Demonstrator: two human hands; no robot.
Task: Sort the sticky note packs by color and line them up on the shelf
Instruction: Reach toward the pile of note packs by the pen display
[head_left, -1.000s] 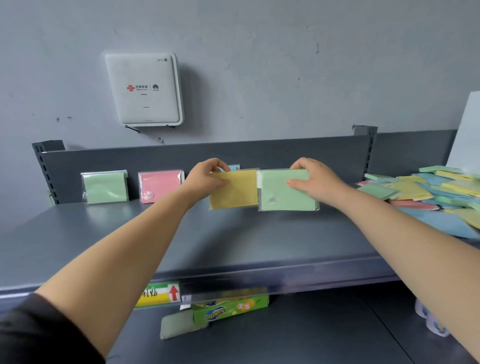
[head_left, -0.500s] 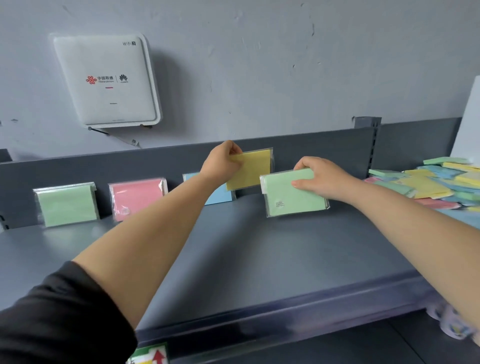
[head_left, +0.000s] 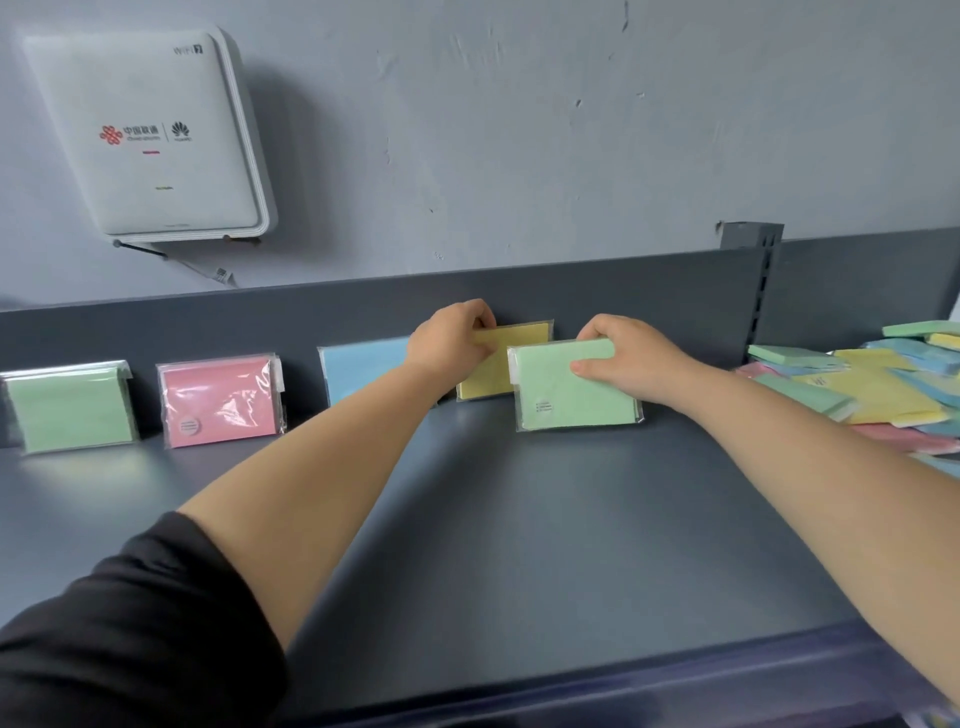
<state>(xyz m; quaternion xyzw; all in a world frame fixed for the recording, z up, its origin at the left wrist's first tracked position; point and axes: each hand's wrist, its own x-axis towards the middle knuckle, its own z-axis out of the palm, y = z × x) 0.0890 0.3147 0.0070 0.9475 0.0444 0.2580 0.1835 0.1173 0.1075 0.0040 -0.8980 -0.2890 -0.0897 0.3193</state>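
My left hand (head_left: 449, 338) grips the top left corner of a yellow sticky note pack (head_left: 493, 371) that stands on its lower edge against the shelf's back panel (head_left: 649, 296). My right hand (head_left: 631, 358) holds a green pack (head_left: 571, 389) upright by its top edge, just in front of and right of the yellow one, partly covering it. Along the back panel to the left stand a green pack (head_left: 70, 408), a pink pack (head_left: 221, 400) and a blue pack (head_left: 363, 366), the blue one partly hidden by my left forearm.
A loose heap of mixed-colour packs (head_left: 872, 384) lies at the right end of the grey shelf (head_left: 519, 519). A slotted upright (head_left: 761, 280) rises behind it. A white router box (head_left: 150, 135) hangs on the wall at upper left.
My left hand has lowered the yellow pack from the air down against the back panel. My right hand with the green pack has stayed close beside it. The camera has moved nearer.
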